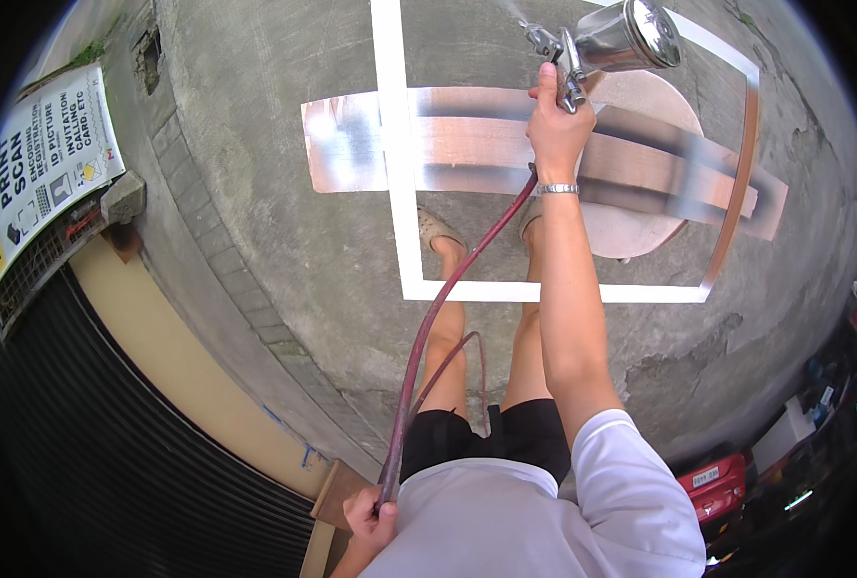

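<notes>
My right hand (558, 133) is wrapped round the handle of a metal paint spray gun (571, 60), whose shiny cup (631, 37) sticks out to the right. A faint mist shows at its nozzle, which faces the far left. The dark red hose (440, 301) runs from the gun's handle back to my left hand (371, 518), closed around it near my waist. Beneath the gun lies a rectangular frame (391, 144), mostly white, with a brown stretch on its right side. It rests across a long board (347, 143) streaked with white and grey paint, over a round top (631, 231).
Cracked concrete floor (255, 144) surrounds the work. On the left are a printed sign (58, 154), a low kerb and a dark corrugated shutter (91, 424). A red vehicle (715, 486) stands at lower right. A hose loop hangs by my legs.
</notes>
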Available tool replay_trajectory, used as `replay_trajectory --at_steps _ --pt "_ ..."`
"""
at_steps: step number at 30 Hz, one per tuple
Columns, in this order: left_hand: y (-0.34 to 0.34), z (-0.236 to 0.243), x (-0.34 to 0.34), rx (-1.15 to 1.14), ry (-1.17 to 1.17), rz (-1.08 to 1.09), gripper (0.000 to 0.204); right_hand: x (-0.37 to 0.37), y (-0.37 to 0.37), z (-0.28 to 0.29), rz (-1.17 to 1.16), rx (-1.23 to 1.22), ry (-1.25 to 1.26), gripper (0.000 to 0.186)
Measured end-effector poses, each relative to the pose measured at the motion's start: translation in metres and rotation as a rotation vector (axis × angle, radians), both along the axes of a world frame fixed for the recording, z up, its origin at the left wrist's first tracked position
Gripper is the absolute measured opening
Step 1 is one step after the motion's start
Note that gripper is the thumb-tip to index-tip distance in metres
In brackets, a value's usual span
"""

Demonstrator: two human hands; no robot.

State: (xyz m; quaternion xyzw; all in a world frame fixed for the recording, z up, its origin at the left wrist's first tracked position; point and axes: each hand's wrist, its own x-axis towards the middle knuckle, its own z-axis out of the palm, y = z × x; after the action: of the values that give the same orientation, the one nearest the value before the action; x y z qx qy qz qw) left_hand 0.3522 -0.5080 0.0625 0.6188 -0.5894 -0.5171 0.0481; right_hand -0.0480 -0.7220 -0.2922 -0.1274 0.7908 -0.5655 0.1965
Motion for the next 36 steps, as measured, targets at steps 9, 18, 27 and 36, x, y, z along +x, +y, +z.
replay_trajectory --at_steps 9,18,27,36 --pt "-0.004 -0.005 -0.064 0.054 0.017 -0.14 0.032 -0.113 0.062 -0.01 -0.121 -0.013 0.15 0.039" --pt "-0.006 -0.009 -0.138 0.123 0.033 -0.247 0.03 -0.212 0.121 -0.015 -0.195 0.037 0.188 0.04" --pt "-0.006 -0.017 -0.206 0.183 0.039 -0.349 0.028 -0.302 0.175 -0.013 -0.271 0.114 0.17 0.037" --pt "-0.012 -0.024 -0.255 0.257 0.04 -0.443 0.027 -0.38 0.215 -0.012 -0.36 0.232 0.326 0.039"
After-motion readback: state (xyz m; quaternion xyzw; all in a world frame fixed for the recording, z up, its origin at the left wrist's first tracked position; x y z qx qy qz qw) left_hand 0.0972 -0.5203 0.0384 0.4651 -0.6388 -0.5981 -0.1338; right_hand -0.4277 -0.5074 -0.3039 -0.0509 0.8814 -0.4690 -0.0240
